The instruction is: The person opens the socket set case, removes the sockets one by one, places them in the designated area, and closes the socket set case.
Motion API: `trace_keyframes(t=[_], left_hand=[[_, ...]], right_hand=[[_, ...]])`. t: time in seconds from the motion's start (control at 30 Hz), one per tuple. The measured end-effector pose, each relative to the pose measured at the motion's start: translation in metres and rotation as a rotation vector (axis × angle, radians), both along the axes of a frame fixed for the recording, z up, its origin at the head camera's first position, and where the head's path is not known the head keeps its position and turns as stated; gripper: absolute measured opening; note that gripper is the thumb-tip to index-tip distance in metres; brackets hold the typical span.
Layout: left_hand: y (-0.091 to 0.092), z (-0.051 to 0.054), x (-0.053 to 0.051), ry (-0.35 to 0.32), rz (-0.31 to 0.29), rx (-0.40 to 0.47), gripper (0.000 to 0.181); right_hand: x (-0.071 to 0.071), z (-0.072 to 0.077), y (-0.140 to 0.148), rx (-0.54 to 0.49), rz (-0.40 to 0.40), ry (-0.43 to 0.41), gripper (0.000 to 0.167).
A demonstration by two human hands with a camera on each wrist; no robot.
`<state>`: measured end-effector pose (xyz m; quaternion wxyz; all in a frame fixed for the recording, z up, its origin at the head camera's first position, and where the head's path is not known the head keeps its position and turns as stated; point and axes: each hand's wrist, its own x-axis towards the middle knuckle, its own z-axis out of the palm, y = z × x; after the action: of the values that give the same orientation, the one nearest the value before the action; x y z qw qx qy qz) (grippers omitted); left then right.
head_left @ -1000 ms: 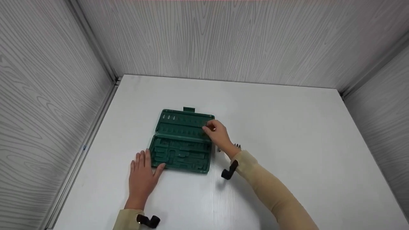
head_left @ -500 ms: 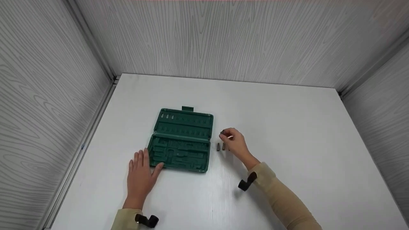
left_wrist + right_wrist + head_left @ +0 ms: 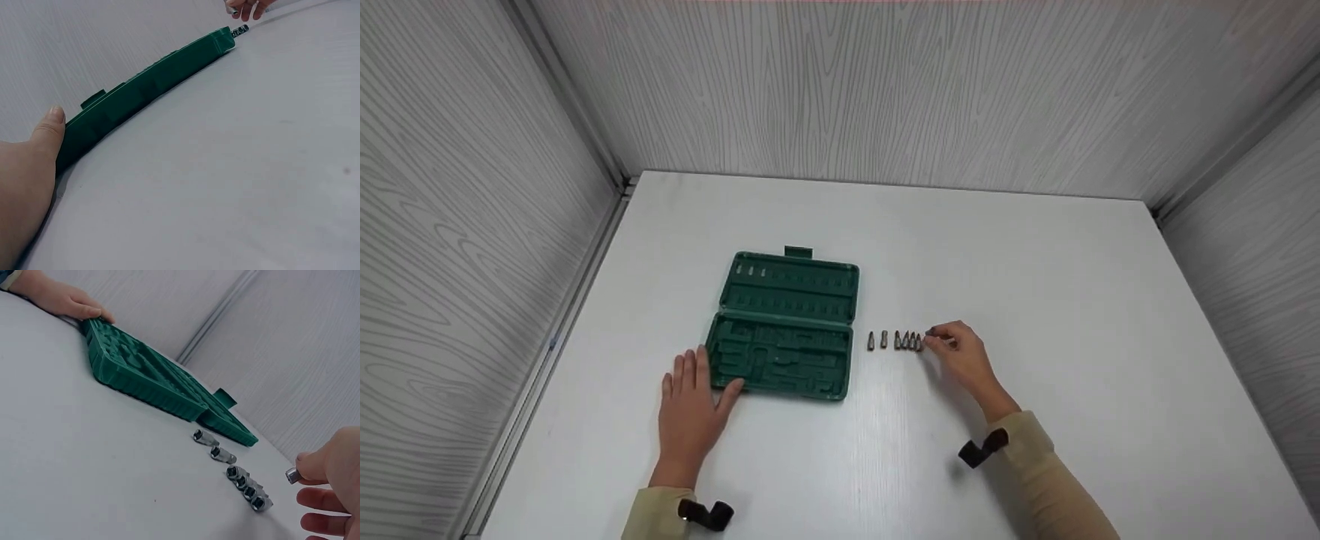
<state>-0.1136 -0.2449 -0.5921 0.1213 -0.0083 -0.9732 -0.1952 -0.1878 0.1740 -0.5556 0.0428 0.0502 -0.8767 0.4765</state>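
A green plastic bit case (image 3: 780, 358) lies unfolded on the white table. My left hand (image 3: 688, 416) rests at its left front corner, fingers straight and the thumb touching the front edge. To the case's right, several metal screwdriver bits (image 3: 907, 342) lie in a row: two stand apart, the others sit close together. Just beyond the row's right end, my right hand (image 3: 962, 355) pinches one more screwdriver bit (image 3: 292, 475) between thumb and index finger, above the table. The other right fingers are partly curled.
Three small pale bits (image 3: 751, 271) sit in the top left slots of the case's lid half. A latch tab (image 3: 798, 252) sticks out from its far edge. Grey wood-grain walls (image 3: 840, 90) enclose the table (image 3: 1035, 285) at the back and sides.
My right hand has moved from over the lid's right side rightward past the row, carrying a bit; the row it partly hid is now in view. My left hand stays at the case.
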Motion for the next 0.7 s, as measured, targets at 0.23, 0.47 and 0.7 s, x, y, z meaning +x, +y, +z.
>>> trace_keyframes(t=[0.23, 0.47, 0.7], left_hand=[[-0.002, 0.004, 0.001, -0.012, 0.008, 0.006, 0.088], [-0.002, 0.003, 0.001, 0.015, 0.017, -0.002, 0.088], [-0.001, 0.004, 0.004, 0.010, 0.012, -0.006, 0.087]], right_hand=[[0.006, -0.010, 0.003, 0.110, 0.000, 0.056, 0.008], [0.002, -0.014, -0.003, 0.151, -0.017, 0.126, 0.010], [0.006, -0.019, -0.007, 0.143, -0.088, 0.118, 0.010]])
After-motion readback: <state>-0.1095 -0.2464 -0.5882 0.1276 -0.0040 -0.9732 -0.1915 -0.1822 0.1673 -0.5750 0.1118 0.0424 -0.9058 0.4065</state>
